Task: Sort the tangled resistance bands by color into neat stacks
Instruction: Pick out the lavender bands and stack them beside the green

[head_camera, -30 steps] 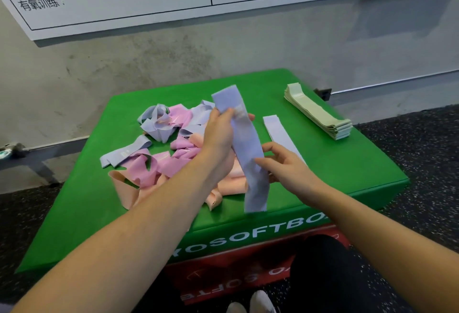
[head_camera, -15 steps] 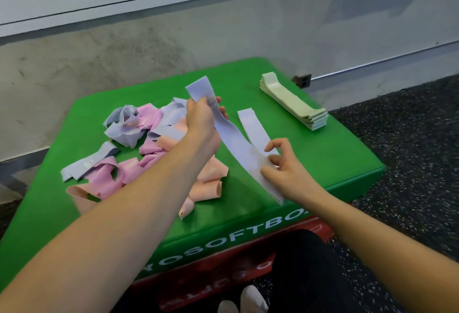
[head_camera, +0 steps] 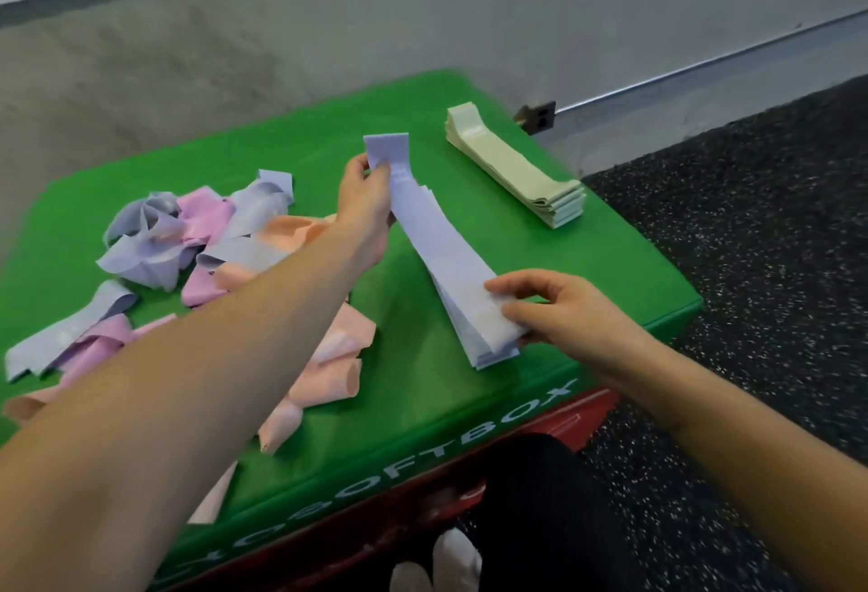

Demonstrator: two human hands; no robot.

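Observation:
A lavender band (head_camera: 441,244) stretches flat over a lavender stack on the green soft box (head_camera: 469,403). My left hand (head_camera: 366,206) pinches its far end, which is lifted a little. My right hand (head_camera: 545,309) pinches its near end down on the stack. To the left lies a tangled heap (head_camera: 197,253) of lavender, pink and peach bands, partly hidden by my left forearm. A neat pale green stack (head_camera: 516,171) sits at the back right of the box.
The green box stands on a red box (head_camera: 554,432) against a grey wall (head_camera: 235,51). Dark speckled floor (head_camera: 751,239) lies to the right. My knees and white shoes (head_camera: 437,563) are at the box's front edge.
Both hands carried the lavender band to the right and lowered it onto the lavender band lying on the box. The view has tilted down and moved closer.

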